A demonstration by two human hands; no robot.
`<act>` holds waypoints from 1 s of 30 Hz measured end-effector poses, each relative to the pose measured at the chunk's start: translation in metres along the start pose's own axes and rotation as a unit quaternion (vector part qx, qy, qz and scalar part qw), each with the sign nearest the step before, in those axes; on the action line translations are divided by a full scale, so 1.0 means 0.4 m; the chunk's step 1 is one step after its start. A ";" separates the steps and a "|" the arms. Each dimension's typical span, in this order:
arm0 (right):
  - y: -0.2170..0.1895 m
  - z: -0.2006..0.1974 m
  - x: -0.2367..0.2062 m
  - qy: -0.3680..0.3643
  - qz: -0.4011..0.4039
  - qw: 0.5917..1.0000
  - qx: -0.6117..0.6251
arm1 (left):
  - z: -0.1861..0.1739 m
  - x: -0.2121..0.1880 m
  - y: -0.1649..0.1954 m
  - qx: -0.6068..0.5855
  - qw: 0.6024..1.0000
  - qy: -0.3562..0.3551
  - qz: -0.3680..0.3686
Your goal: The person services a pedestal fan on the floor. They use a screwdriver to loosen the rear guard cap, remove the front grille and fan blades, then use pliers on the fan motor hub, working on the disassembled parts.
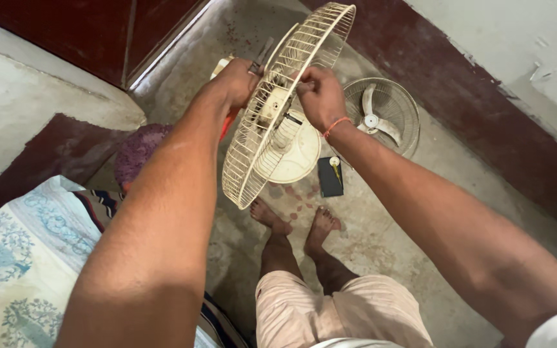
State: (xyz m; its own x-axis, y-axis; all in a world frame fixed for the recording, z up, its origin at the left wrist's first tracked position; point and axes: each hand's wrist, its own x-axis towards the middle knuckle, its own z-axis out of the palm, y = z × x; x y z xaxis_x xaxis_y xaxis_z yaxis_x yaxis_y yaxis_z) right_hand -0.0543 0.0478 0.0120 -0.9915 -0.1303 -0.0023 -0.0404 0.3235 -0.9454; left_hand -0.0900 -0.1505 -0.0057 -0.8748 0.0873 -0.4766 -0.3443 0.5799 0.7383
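Fan guard (272, 122), cream wire, held up edge-on between my hands, its plane tilted from upper right to lower left. Left hand (236, 80) behind it, fingers closed on pliers (256, 64). Right hand (320, 96) in front, fingers pinching the hub. Second guard with blades (381, 116) on floor (381, 238).

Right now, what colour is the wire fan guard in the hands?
Cream, an off-white: the wire fan guard shows best in the head view.

Fan guard (272, 122) is made of thin cream-painted wire, matt, slightly grimy. Round base (298, 158) is seen as smooth cream plastic. Floor (381, 238) is rough, stained concrete. Bedsheet (20, 258) is printed cloth, matt.
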 end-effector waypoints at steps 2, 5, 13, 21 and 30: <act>0.004 0.001 0.001 -0.008 -0.024 1.000 0.016 | 0.000 -0.003 0.000 -0.020 0.999 -0.001 -0.031; 0.014 0.003 0.003 -0.041 -0.050 0.998 -0.019 | 0.001 -0.003 0.001 -0.007 1.000 -0.008 -0.025; 0.015 0.005 -0.006 0.013 -0.179 0.977 -0.118 | -0.001 -0.002 0.000 0.004 1.000 -0.014 -0.010; 0.009 0.007 0.002 -0.011 -0.012 0.999 -0.028 | 0.002 -0.004 0.002 0.005 1.000 -0.009 -0.001; -0.016 0.001 0.012 -0.037 0.069 0.997 0.004 | 0.004 -0.006 0.000 -0.031 1.000 -0.007 0.002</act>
State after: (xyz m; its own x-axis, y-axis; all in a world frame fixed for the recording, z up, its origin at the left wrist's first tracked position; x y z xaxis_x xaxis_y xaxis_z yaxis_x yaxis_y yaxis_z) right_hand -0.0586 0.0447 0.0177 -0.9755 -0.1539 -0.1570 0.0978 0.3359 -0.9368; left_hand -0.0875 -0.1494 -0.0051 -0.8710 0.1014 -0.4808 -0.3621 0.5289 0.7675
